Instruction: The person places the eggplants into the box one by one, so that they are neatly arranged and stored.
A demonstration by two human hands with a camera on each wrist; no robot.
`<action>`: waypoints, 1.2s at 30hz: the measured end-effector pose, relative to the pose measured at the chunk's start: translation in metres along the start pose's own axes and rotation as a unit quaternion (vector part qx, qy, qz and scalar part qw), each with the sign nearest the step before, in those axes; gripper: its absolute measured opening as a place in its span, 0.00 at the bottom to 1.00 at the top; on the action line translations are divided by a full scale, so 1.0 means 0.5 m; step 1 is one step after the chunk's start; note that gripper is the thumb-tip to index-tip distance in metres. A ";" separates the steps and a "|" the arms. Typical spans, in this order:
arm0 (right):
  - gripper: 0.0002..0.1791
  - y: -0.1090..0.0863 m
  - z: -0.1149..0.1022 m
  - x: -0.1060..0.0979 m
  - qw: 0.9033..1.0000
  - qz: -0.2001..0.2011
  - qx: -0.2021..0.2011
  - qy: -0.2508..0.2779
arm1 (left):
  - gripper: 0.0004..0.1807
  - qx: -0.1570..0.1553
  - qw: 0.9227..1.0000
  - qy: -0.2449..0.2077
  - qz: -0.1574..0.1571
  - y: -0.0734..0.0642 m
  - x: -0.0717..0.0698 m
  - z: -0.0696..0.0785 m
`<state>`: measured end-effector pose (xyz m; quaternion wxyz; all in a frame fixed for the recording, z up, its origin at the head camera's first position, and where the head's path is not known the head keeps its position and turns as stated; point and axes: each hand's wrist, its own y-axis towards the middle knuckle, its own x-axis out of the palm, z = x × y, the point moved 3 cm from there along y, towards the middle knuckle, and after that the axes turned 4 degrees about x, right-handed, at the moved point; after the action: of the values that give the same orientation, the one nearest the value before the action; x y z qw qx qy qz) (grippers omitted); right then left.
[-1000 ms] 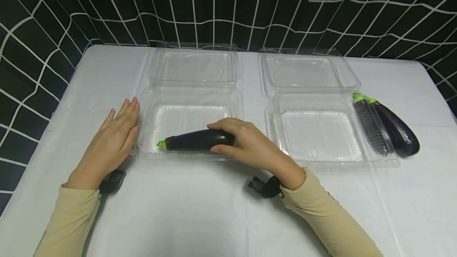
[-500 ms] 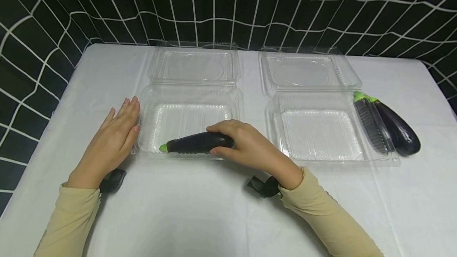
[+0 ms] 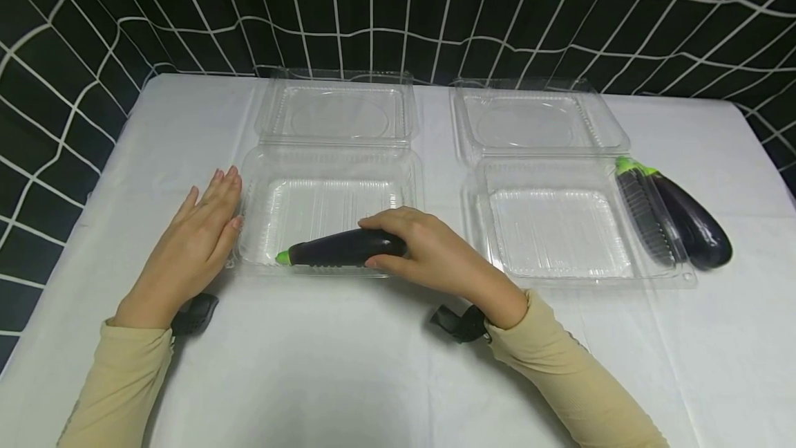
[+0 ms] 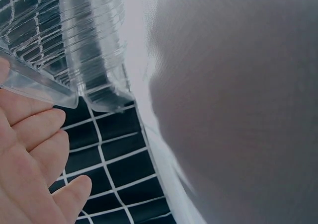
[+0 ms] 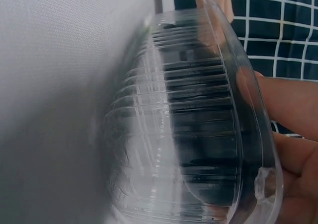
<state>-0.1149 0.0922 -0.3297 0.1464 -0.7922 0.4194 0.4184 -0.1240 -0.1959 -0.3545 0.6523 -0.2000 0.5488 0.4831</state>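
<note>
A dark purple eggplant (image 3: 338, 248) with a green stem lies along the near side of the left clear plastic clamshell container (image 3: 336, 189), its stem end pointing left. My right hand (image 3: 419, 244) grips its thick end, thumb on the near side and fingers over the far side. In the right wrist view the eggplant (image 5: 201, 124) shows dark through the ribbed wall, with the thumb (image 5: 278, 97) at the rim. My left hand (image 3: 195, 237) rests with straight fingers against the container's left edge; the left wrist view shows those fingers (image 4: 44, 139) beside the clear rim.
To the right stands a second clamshell container (image 3: 556, 227), its lid (image 3: 528, 123) folded back. Another eggplant (image 3: 696, 223) lies against its right side on the white tablecloth (image 3: 336, 365). Behind the table hangs dark cloth with a white grid (image 3: 435, 12).
The eggplant in my right hand has sunk slightly lower into the left container over the last second. My left hand has stayed in place at the container's edge.
</note>
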 end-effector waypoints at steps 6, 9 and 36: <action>0.24 0.000 0.003 0.002 1.000 -0.006 0.006 0.003 | 0.28 0.000 1.000 -0.001 0.001 0.000 0.000 0.000; 0.24 0.000 0.003 0.001 1.000 -0.004 0.007 0.003 | 0.28 0.000 1.000 -0.001 0.001 0.001 0.000 0.000; 0.24 -0.001 0.002 -0.008 1.000 0.002 0.000 0.022 | 0.28 0.007 1.000 -0.002 0.004 -0.002 0.001 0.000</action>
<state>-0.1161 0.0953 -0.3273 0.1365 -0.8004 0.4242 0.4010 -0.1229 -0.1961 -0.3551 0.6528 -0.1924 0.5517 0.4821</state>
